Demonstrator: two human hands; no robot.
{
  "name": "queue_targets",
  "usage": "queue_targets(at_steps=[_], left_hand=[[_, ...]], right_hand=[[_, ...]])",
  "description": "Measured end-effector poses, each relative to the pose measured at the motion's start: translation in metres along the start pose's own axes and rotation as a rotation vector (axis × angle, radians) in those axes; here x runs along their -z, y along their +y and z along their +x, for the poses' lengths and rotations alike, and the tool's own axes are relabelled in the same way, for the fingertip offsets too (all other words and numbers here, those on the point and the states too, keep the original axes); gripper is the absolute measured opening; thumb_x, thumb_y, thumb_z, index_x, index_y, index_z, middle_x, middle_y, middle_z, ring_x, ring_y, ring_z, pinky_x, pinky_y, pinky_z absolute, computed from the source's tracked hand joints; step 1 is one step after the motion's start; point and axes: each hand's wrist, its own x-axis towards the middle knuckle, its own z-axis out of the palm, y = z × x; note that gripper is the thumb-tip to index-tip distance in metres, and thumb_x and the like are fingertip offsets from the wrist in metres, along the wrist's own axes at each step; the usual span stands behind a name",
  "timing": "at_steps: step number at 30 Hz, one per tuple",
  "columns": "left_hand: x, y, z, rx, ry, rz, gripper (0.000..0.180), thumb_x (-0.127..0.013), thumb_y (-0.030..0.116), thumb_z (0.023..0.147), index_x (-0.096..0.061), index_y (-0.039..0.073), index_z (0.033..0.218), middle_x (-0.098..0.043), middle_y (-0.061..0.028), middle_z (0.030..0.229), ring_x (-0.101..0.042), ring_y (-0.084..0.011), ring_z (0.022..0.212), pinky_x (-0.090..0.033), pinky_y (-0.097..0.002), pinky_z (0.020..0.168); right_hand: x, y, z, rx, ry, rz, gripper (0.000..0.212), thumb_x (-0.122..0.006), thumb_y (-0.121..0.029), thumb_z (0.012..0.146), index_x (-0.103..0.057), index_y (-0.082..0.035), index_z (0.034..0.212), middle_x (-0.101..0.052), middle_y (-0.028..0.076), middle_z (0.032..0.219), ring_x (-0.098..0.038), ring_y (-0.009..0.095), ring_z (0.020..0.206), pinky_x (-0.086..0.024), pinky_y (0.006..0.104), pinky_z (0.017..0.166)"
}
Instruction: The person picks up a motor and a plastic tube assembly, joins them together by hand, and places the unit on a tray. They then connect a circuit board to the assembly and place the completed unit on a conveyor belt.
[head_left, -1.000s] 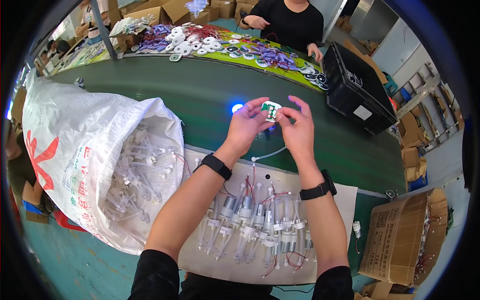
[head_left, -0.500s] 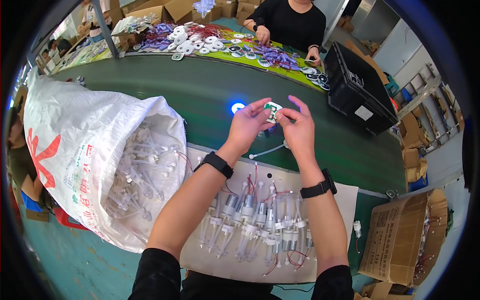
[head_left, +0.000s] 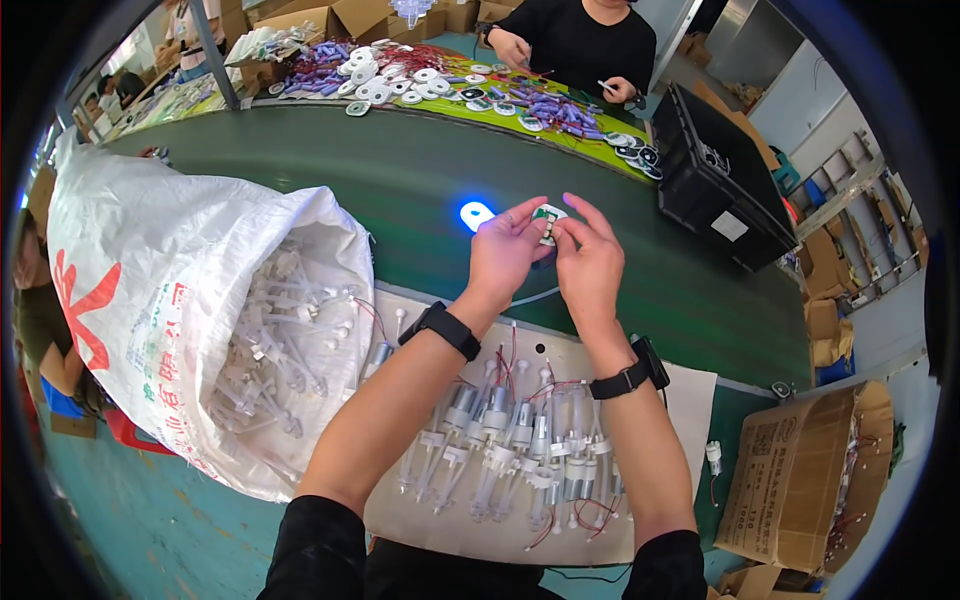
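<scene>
Above the green belt, my left hand [head_left: 502, 258] pinches a small white disc with a green circuit board [head_left: 549, 214] on its face. The thumb and fingertips of my right hand [head_left: 591, 262] press at the board's right side, the other fingers raised; whether they grip a wire there is too small to see. Just left of my left hand, a white disc glows bright blue [head_left: 476, 215]. Part of a clear tube [head_left: 535, 297] shows below my hands. Under my forearms, several small motor pumps with clear tubes and red wires [head_left: 520, 430] lie on a cardboard sheet [head_left: 670, 405].
A white woven sack [head_left: 150, 250] of clear tube parts [head_left: 270, 350] lies open at left. Across the belt [head_left: 400, 165], a person [head_left: 585, 45] works behind white discs and purple cylinders [head_left: 555, 108]. A black crate [head_left: 720, 180] and a cardboard box [head_left: 800, 480] stand at right.
Both hands stay at the disc, my right hand shifting slightly left and my left wrist slightly right. The blue glow shows larger. Across the belt, the other person's hands have moved.
</scene>
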Motion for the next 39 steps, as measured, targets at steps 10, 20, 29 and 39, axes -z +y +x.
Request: queue_targets(at_steps=[10, 20, 29, 39], left_hand=[[0.001, 0.008, 0.0, 0.227, -0.184, -0.214, 0.041, -0.055, 0.005, 0.097, -0.048, 0.0, 0.136, -0.063, -0.0084, 0.108, -0.066, -0.0147, 0.089, -0.06, -0.0274, 0.076], [0.006, 0.028, -0.002, 0.151, -0.094, -0.031, 0.036, -0.058, 0.004, 0.095, -0.055, 0.003, 0.132, -0.063, -0.0073, 0.108, -0.065, -0.0133, 0.09, -0.059, -0.0253, 0.076], [0.019, 0.042, 0.046, 0.069, -0.101, 0.188, 0.037, -0.057, 0.004, 0.095, -0.055, 0.003, 0.132, -0.066, -0.0073, 0.106, -0.066, -0.0157, 0.09, -0.06, -0.0315, 0.079], [0.125, 0.045, 0.142, 0.06, 0.229, 0.452, 0.038, -0.06, 0.004, 0.088, -0.061, 0.003, 0.126, -0.069, -0.0131, 0.105, -0.07, -0.021, 0.088, -0.059, -0.0342, 0.072]], right_hand=[[0.009, 0.005, 0.0, 0.166, 0.034, 0.008, 0.015, -0.065, -0.006, 0.084, -0.071, 0.0, 0.097, -0.065, 0.01, 0.124, -0.069, 0.025, 0.091, -0.055, 0.0334, 0.074], [0.017, 0.02, 0.003, -0.059, -0.142, 0.253, 0.018, -0.069, -0.009, 0.088, -0.067, -0.002, 0.104, -0.04, 0.013, 0.148, -0.064, 0.016, 0.101, -0.056, 0.0258, 0.068], [0.075, 0.004, 0.011, -0.081, 0.006, 0.297, 0.016, -0.068, -0.009, 0.09, -0.067, -0.002, 0.104, -0.043, 0.013, 0.145, -0.06, 0.015, 0.106, -0.048, 0.0251, 0.087], [0.219, -0.06, -0.057, -0.075, 0.022, 0.162, 0.014, -0.059, -0.008, 0.094, -0.065, 0.001, 0.103, -0.052, 0.017, 0.138, -0.062, 0.015, 0.104, -0.048, 0.0266, 0.088]])
